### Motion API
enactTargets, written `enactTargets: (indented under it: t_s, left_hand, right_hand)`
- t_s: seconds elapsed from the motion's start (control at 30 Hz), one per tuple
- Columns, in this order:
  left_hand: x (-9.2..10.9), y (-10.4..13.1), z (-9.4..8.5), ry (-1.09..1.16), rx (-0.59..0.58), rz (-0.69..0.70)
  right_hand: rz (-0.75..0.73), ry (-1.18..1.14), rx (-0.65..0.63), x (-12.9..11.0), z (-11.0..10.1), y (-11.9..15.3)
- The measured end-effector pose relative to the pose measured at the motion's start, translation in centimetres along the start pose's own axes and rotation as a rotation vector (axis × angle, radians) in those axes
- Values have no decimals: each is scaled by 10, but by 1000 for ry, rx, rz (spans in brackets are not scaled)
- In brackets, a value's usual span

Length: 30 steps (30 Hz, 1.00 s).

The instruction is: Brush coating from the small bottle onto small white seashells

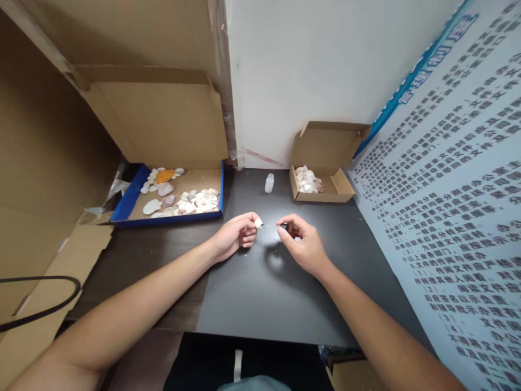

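My left hand [238,234] pinches a small white seashell [258,222] between thumb and finger, its other fingers curled. Facing it, my right hand [302,239] is closed on a small brush with a black cap [285,226]. A thin pale stem runs from that cap toward the shell, and its dark tip is at or very near the shell's edge; whether they touch I cannot tell. Beyond both hands, a small whitish bottle [269,183] stands upright on the dark mat [252,304].
At the left, an open blue-edged cardboard box [166,221] holds many shells, including an orange one [165,176]. An open brown box [325,197] with more shells stands back right. A white wall panel [325,65] and a printed poster [459,179] border the table. A black cable [61,278] loops at left.
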State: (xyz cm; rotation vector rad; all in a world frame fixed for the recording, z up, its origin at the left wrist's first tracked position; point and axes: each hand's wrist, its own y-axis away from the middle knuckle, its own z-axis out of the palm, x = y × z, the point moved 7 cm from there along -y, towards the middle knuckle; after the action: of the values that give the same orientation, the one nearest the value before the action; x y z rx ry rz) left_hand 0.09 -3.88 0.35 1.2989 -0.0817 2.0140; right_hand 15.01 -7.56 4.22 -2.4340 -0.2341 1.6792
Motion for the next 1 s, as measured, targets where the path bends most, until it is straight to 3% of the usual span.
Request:
enactTargets:
  t_s: [0.07, 0.2, 0.33, 0.43, 0.53, 0.67, 0.8, 0.93, 1.0]
  left_hand:
    - [0, 0, 1, -8, -12, 3]
    - [0, 0, 0, -13, -8, 4]
    - [1, 0, 1, -20, -10, 10]
    - [1, 0, 1, -14, -8, -1]
    - [0, 0, 1, -7, -8, -11]
    - [-1, 1, 2, -18, -23, -20]
    - [-1, 1, 3, -30, -38, -20]
    - [-1, 1, 2, -27, -32, -18]
    - [-1, 1, 2, -21, -24, -12]
  right_hand:
    - [13, 28, 42, 2, -3, -1]
    - [45, -123, -77, 5, 7, -2]
    - [52, -58, 21, 7, -1, -3]
    - [71, -125, -41, 8, 3, -3]
    - [54, -56, -5, 5, -1, -3]
    - [118, -201, -165, 6, 8, -2]
    - [67, -92, -43, 3, -2, -3]
    - [101, -194, -167, 5, 8, -1]
    - [64, -122, -130, 3, 6, -1]
